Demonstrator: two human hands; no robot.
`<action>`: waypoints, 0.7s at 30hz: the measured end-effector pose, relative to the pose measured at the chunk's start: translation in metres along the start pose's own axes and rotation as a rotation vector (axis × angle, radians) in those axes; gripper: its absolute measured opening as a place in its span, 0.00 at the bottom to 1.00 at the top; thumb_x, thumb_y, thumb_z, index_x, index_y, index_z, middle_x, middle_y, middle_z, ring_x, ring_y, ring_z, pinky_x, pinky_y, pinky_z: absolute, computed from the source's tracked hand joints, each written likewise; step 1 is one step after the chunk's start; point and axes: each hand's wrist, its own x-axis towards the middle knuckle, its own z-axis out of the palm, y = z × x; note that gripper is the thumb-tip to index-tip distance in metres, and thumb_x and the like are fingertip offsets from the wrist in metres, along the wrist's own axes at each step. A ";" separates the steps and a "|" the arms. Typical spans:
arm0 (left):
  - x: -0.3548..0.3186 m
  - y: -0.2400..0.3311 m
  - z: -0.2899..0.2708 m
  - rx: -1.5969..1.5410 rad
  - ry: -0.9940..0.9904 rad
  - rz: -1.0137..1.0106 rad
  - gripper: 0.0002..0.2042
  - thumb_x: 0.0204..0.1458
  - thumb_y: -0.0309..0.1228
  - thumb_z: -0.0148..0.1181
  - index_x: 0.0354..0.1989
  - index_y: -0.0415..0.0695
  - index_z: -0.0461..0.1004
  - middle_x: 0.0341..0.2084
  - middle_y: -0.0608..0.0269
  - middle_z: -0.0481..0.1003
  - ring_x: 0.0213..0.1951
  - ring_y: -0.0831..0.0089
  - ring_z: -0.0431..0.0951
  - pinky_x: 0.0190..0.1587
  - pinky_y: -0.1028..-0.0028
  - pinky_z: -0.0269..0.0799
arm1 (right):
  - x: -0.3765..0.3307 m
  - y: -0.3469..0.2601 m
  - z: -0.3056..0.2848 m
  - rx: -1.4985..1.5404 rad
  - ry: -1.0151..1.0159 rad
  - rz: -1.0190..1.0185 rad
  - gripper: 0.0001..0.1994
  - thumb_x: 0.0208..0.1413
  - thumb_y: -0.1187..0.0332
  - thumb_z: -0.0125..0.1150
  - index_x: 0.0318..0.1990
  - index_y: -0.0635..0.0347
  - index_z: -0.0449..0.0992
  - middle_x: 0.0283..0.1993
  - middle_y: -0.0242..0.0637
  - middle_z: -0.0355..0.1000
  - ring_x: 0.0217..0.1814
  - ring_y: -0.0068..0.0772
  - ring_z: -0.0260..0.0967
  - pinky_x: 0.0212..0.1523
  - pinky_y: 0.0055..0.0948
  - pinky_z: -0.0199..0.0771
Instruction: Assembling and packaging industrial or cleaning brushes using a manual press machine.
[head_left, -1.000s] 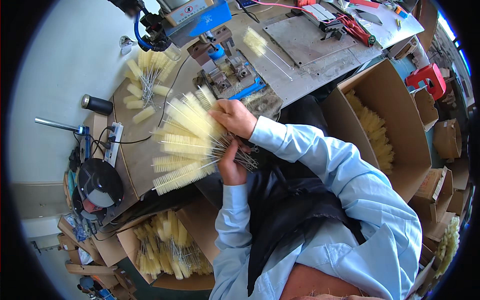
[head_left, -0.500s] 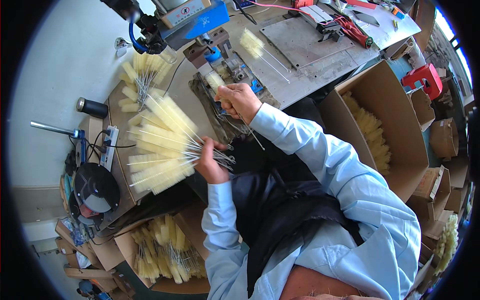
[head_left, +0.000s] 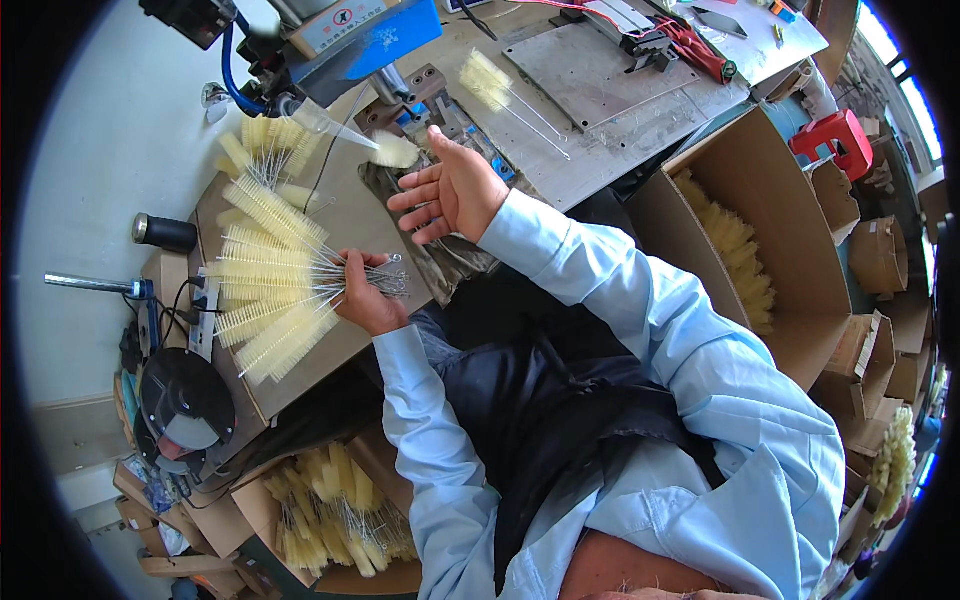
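Note:
My left hand is closed round the wire handles of a fanned bunch of bottle brushes, their cream bristle heads pointing left over the table edge. My right hand is open, palm up with fingers spread, and holds nothing. Just beyond its fingertips, a pale bristle head shows beside the metal fixture of a bench press. A pale tapered piece reaches down to that bristle head; whether they are joined I cannot tell. The blue press head is above the fixture.
More brushes lie at the back left, and two lie beside a flat metal plate. Cardboard boxes of brushes stand at right and lower left. A black cylinder and power strip are at left.
My right hand has opened, letting go of the wire-handled brush it held at the fixture. My left hand has moved left with its bunch. The whole view has shifted slightly.

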 end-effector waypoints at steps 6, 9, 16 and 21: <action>0.002 -0.005 -0.009 0.011 0.014 0.003 0.04 0.51 0.20 0.58 0.34 0.36 0.71 0.25 0.60 0.72 0.23 0.73 0.73 0.32 0.71 0.75 | 0.007 0.011 0.019 0.119 -0.078 0.074 0.26 0.65 0.44 0.50 0.47 0.65 0.68 0.38 0.45 0.74 0.34 0.42 0.76 0.35 0.43 0.80; 0.002 -0.001 -0.003 0.007 -0.007 -0.016 0.03 0.51 0.19 0.57 0.34 0.36 0.71 0.23 0.61 0.72 0.23 0.73 0.73 0.32 0.72 0.75 | 0.014 0.022 0.026 0.230 -0.052 0.021 0.14 0.66 0.58 0.52 0.42 0.62 0.68 0.33 0.37 0.71 0.28 0.33 0.71 0.30 0.34 0.76; 0.002 -0.003 -0.006 -0.014 -0.005 -0.068 0.03 0.52 0.19 0.56 0.34 0.35 0.70 0.22 0.61 0.71 0.23 0.73 0.73 0.32 0.73 0.74 | 0.008 0.049 0.019 -0.035 -0.131 0.049 0.20 0.71 0.53 0.44 0.42 0.63 0.69 0.21 0.29 0.60 0.16 0.18 0.47 0.17 0.23 0.49; 0.001 0.000 -0.002 0.015 -0.021 -0.040 0.06 0.53 0.21 0.57 0.38 0.36 0.70 0.25 0.61 0.71 0.23 0.72 0.73 0.29 0.70 0.76 | -0.011 0.044 -0.020 -0.046 -0.047 -0.209 0.21 0.72 0.51 0.42 0.40 0.62 0.69 0.19 0.28 0.59 0.13 0.15 0.46 0.12 0.19 0.47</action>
